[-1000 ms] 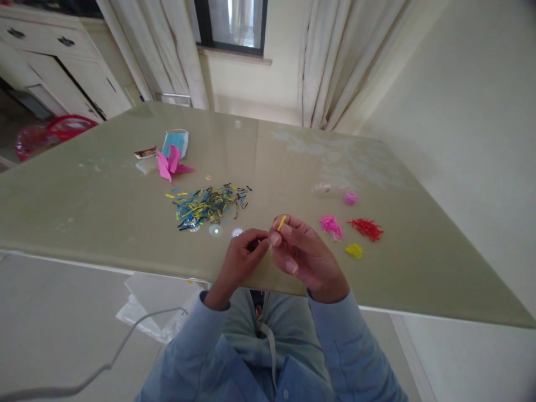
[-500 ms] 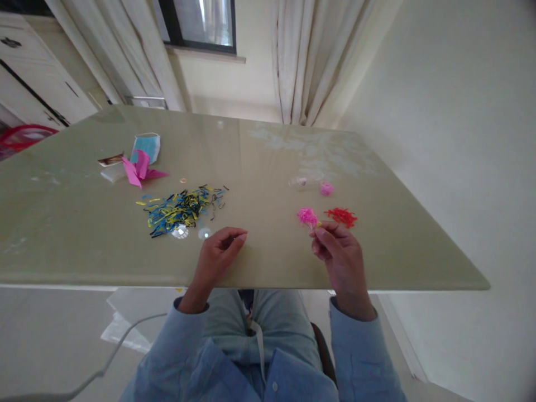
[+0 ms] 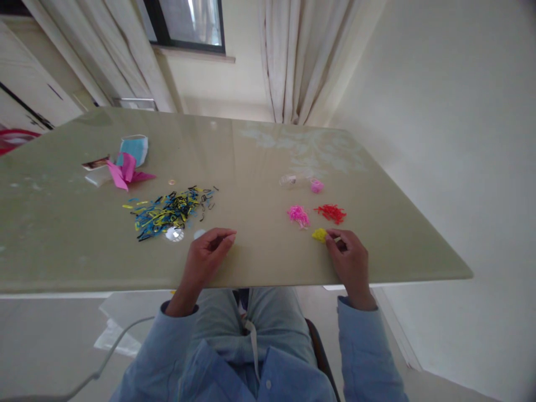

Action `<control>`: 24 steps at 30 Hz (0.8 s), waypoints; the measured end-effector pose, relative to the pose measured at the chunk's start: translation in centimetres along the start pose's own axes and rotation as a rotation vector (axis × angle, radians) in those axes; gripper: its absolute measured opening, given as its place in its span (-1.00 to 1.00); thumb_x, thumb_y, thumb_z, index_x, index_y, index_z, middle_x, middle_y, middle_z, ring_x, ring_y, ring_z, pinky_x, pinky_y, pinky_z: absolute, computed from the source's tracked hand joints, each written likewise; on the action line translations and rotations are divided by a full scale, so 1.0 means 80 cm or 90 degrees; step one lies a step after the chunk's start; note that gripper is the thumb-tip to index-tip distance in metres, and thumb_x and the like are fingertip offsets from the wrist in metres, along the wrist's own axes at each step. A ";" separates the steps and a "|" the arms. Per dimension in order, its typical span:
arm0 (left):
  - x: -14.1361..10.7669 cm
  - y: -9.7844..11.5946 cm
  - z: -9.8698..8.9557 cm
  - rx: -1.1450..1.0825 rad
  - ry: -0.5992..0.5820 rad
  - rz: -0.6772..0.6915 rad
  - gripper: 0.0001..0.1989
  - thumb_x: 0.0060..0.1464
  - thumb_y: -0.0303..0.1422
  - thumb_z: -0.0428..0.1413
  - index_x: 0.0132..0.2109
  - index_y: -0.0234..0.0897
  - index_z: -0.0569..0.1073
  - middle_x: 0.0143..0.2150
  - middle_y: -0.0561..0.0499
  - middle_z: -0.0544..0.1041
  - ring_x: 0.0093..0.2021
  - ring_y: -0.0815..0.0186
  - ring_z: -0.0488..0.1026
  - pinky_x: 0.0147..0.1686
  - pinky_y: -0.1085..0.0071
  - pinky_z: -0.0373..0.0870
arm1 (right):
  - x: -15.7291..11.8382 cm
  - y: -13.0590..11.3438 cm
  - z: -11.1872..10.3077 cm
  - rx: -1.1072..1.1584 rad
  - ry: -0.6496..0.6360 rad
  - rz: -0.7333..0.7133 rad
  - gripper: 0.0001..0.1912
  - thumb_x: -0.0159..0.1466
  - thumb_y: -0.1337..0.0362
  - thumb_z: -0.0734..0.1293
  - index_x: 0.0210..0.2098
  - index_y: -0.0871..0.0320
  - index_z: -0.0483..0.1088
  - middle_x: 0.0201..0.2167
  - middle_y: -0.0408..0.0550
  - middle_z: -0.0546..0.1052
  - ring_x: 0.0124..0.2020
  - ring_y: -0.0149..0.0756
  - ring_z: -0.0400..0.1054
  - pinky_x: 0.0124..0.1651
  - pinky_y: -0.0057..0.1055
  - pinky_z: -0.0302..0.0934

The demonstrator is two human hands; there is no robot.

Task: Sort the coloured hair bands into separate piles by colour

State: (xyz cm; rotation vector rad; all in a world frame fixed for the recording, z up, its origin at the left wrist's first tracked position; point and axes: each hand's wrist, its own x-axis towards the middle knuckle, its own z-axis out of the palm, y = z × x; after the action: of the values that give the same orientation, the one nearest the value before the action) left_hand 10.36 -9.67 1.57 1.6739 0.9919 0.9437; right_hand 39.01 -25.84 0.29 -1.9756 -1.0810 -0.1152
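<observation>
My right hand (image 3: 348,254) is at the right, its fingertips pinched together at the edge of a small yellow pile (image 3: 319,235); what they hold, if anything, is too small to make out. Above it lie a pink pile (image 3: 298,215) and a red pile (image 3: 330,213) of small bands. My left hand (image 3: 208,254) rests near the table's front edge, thumb and forefinger pressed together. Just left of it spreads a mixed pile (image 3: 171,209) of blue, yellow and black bands, with a shiny clear disc (image 3: 175,234) at its lower edge.
Behind the pink and red piles lie a clear container (image 3: 288,180) and a small pink item (image 3: 316,185). At the back left of the table (image 3: 251,268) are a folded pink paper (image 3: 126,172), a blue mask (image 3: 134,149), a card (image 3: 96,163) and clear plastic (image 3: 98,177).
My right hand has moved right and slightly down relative to the piles, uncovering the yellow pile. The whole view has shifted a little; my left hand keeps its pose.
</observation>
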 end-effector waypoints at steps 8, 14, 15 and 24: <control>-0.001 0.004 0.000 -0.025 0.019 -0.022 -0.74 0.04 -0.19 0.23 -0.26 -0.31 0.63 -0.54 0.07 0.50 -0.57 0.42 0.35 -0.56 0.54 0.29 | -0.012 0.013 -0.006 0.112 0.040 0.081 -0.71 0.24 0.06 0.37 -0.27 0.15 0.55 -0.37 -0.04 0.57 -0.43 -0.32 0.40 -0.32 -0.38 0.29; 0.012 0.002 -0.018 0.010 0.061 -0.019 -0.70 0.02 -0.17 0.20 -0.26 -0.33 0.62 -0.46 0.01 0.58 -0.54 0.39 0.40 -0.53 0.50 0.33 | -0.019 0.010 -0.008 0.166 0.056 0.111 -0.74 0.18 0.07 0.37 -0.34 0.16 0.49 -0.50 -0.12 0.50 -0.53 -0.36 0.31 -0.49 -0.46 0.18; 0.017 0.001 -0.025 0.047 0.070 -0.006 -0.70 0.03 -0.17 0.19 -0.26 -0.33 0.63 -0.44 0.00 0.59 -0.51 0.37 0.43 -0.50 0.49 0.34 | -0.019 0.008 -0.009 0.168 0.047 0.103 -0.75 0.17 0.08 0.36 -0.36 0.16 0.47 -0.53 -0.14 0.47 -0.57 -0.38 0.27 -0.52 -0.47 0.14; 0.102 0.018 -0.112 0.506 0.076 0.080 -0.69 0.13 -0.21 0.10 -0.14 -0.26 0.67 -0.30 -0.08 0.66 -0.32 0.20 0.56 -0.25 0.35 0.42 | -0.022 0.006 -0.016 0.117 -0.030 0.055 -0.84 0.16 0.19 0.28 -0.47 0.12 0.41 -0.64 -0.23 0.31 -0.62 -0.41 0.15 -0.54 -0.47 0.07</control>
State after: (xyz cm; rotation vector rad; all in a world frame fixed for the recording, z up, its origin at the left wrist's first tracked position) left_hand 5.61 0.44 6.43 2.3705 1.4780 0.7756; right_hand 38.64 -28.02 0.04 -1.8633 -0.9977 0.0750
